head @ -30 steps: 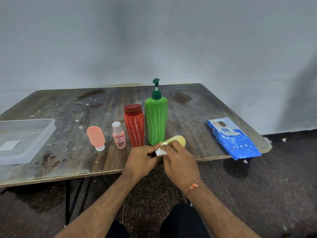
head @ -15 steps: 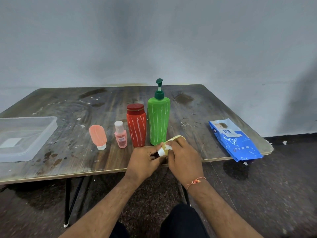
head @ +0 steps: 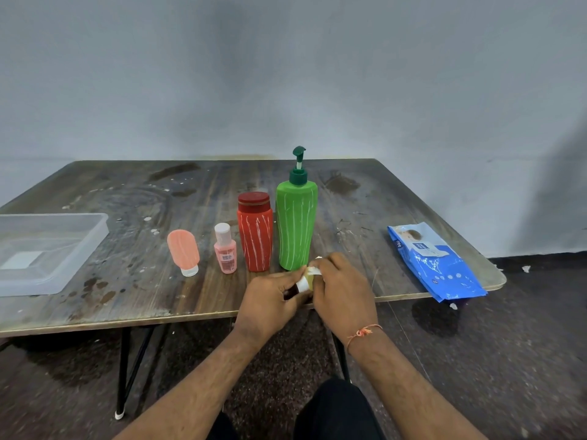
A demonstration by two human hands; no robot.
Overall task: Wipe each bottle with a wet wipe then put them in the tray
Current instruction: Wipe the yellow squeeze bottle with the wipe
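Both hands meet at the table's front edge around a small yellow bottle [head: 307,275], mostly hidden by fingers. My left hand [head: 270,301] grips its white-capped end. My right hand [head: 341,289] wraps a white wet wipe [head: 315,270] around the bottle's body. Behind them stand a tall green pump bottle [head: 296,224], a red striped bottle [head: 255,232], a small pink bottle [head: 225,249] and an orange tube [head: 183,250] resting on its white cap. The clear plastic tray [head: 95,231] sits at the table's left end.
A blue wet-wipe pack [head: 435,263] lies on the right part of the wooden table [head: 127,293], overhanging the front edge. A grey wall stands behind the table. Dark floor lies below and to the right.
My right hand has slid further over the yellow bottle with the wipe, so the bottle's far end no longer shows. Both hands have stayed at the table's front edge.
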